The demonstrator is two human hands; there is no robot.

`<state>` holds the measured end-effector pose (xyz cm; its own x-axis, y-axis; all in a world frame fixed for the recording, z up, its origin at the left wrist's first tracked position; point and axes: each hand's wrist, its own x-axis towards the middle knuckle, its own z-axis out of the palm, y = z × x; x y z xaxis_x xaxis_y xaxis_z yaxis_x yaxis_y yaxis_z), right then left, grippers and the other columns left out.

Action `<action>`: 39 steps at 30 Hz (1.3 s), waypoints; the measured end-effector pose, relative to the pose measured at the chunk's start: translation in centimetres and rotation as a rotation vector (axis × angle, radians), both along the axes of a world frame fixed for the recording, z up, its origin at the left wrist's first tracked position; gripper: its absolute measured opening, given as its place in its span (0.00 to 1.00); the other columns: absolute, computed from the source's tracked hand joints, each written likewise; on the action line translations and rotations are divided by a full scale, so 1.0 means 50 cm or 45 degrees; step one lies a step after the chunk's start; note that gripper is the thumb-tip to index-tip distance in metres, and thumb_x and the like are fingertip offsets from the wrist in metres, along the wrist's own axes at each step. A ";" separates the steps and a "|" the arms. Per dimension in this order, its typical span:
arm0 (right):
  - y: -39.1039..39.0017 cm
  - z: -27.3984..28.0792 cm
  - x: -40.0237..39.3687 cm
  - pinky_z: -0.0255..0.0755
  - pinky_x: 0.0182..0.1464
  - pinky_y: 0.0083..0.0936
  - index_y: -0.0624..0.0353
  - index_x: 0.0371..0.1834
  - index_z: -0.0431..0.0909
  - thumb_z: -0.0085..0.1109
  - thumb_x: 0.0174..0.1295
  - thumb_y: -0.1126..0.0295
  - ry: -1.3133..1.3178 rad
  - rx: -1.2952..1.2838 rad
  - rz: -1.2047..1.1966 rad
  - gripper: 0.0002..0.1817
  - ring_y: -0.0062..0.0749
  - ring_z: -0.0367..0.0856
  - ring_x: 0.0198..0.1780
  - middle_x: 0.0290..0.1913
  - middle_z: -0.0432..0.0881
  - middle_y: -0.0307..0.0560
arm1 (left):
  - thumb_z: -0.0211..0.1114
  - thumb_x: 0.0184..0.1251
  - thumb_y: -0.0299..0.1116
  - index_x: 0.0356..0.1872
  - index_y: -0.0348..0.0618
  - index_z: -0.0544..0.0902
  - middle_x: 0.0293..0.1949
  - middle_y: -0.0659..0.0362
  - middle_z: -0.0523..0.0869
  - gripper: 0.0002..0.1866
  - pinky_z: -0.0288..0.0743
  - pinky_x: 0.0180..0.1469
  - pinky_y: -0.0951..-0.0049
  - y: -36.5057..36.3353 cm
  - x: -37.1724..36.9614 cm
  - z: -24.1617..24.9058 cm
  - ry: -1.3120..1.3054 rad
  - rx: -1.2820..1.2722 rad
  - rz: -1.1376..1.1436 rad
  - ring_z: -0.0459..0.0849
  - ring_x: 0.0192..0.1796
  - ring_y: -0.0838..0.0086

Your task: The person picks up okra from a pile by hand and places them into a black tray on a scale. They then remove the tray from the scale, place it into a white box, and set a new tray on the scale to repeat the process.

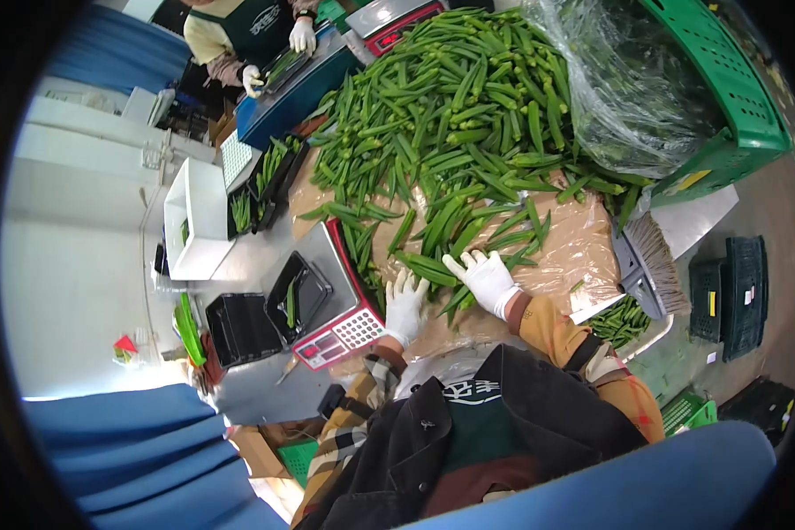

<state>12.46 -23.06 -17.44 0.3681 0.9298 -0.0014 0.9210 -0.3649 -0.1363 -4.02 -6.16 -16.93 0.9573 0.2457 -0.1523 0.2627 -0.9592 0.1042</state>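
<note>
Head view: looking down over a packing bench, entries listed left to right.
White tub (196, 225): at 9 o'clock from the hands, beside dark trays of okra (274, 177).
Black tray (297, 299): sits on the red scale (340, 331), one pod inside it; a stack of empty black trays (238, 329) lies just at its 8 o'clock.
Left hand (405, 306): white glove, fingers spread wide and flat on the brown paper, gripping nothing, just at 3 o'clock of the scale.
Right hand (486, 277): white glove, fingers loosely open, fingertips resting on pods at the near edge of the heap, none clasped.
Okra heap (455, 115): at 12 o'clock from both hands, spread across brown paper (574, 243).
Co-worker's gloved hands (278, 62): at 11 o'clock, far end, holding a tray of okra.
Clear plastic bag (627, 88): at 2 o'clock, lining a green crate (742, 106).
Brush (649, 265): at 3 o'clock of the right hand.
</note>
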 end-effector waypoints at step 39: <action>-0.254 -0.042 -0.048 0.74 0.34 0.18 0.66 0.73 0.66 0.67 0.54 0.77 1.231 0.720 -1.117 0.38 0.17 0.78 0.28 0.31 0.82 0.36 | 0.72 0.59 0.30 0.70 0.40 0.69 0.65 0.40 0.73 0.36 0.66 0.70 0.58 -0.077 -0.138 -0.069 -0.613 -0.611 0.643 0.71 0.69 0.50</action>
<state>10.05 -35.75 -19.54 0.8845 0.3645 -0.2914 -0.1096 -0.4448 -0.8889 -10.92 -10.00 -20.40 0.7373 0.6739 0.0469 0.4705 -0.5622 0.6801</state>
